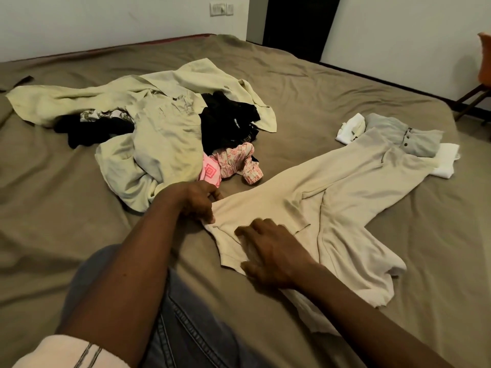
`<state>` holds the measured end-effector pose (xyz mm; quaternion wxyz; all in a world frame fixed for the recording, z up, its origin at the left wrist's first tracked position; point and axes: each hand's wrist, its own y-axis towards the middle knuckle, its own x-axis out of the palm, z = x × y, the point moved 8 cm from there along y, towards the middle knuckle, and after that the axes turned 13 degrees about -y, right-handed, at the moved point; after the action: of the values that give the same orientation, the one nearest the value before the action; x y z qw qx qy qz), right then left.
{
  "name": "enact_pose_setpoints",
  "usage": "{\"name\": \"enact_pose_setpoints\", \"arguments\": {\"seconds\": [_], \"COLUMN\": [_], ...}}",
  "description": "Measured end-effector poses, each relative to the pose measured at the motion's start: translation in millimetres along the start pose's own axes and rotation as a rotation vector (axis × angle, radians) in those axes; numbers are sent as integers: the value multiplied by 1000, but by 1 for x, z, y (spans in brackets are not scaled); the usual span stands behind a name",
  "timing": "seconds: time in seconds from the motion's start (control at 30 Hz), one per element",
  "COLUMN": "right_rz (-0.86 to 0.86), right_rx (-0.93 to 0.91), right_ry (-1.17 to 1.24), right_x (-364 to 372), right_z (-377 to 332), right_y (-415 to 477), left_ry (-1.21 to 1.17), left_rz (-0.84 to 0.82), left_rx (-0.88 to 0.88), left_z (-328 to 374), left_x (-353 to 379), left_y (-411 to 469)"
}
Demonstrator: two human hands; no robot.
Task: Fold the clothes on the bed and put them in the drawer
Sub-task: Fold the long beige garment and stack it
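Currently my left hand (pixel 198 201) has its fingers curled and pinches the near end of the beige garment (pixel 345 187). My right hand (pixel 271 254) lies flat on the same cloth just beside it, fingers spread, gripping nothing. The garment is spread on the bed (pixel 345 75), running from near the front edge toward the far right corner. It looks flattened but not yet folded. No drawer in view.

Risks from here:
- The garment's far end overlaps the grey folded piece (pixel 414 142) and touches the white folded pieces (pixel 349 128) near the right edge. A hard pull on my end would likely drag or open that stack.
- The pile of unfolded clothes (pixel 159 134) sits in the middle of the bed, close to my left hand. The pink patterned piece (pixel 233 162) is nearest, so a wide fold could catch it.
- The lower flap by my right forearm is bunched and hangs skewed. Folding over it would lock in creases and give a lopsided bundle.
- The bedsheet is wrinkled and soft, so the cloth may slide as I press.
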<state>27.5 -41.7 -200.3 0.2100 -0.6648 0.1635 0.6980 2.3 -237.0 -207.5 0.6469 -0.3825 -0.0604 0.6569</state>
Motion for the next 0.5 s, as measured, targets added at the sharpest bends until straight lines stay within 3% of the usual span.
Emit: {"name": "enact_pose_setpoints", "arguments": {"seconds": [0.1, 0.23, 0.3, 0.4, 0.5], "right_rz": [-1, -123, -9, 298, 207], "right_rx": [-2, -30, 52, 268, 225], "right_ry": [76, 286, 342, 228, 39], "right_x": [-1, 1, -6, -16, 4], "right_z": [-4, 8, 21, 55, 61], "right_y": [5, -7, -13, -21, -23], "left_ry": [116, 188, 262, 436, 520], "left_rz": [61, 98, 125, 291, 493], "left_rx": [-4, -50, -14, 164, 334], "left_z": [2, -1, 7, 35, 64], "left_x": [-8, -8, -8, 1, 30], "left_y": [-5, -3, 1, 6, 11]}}
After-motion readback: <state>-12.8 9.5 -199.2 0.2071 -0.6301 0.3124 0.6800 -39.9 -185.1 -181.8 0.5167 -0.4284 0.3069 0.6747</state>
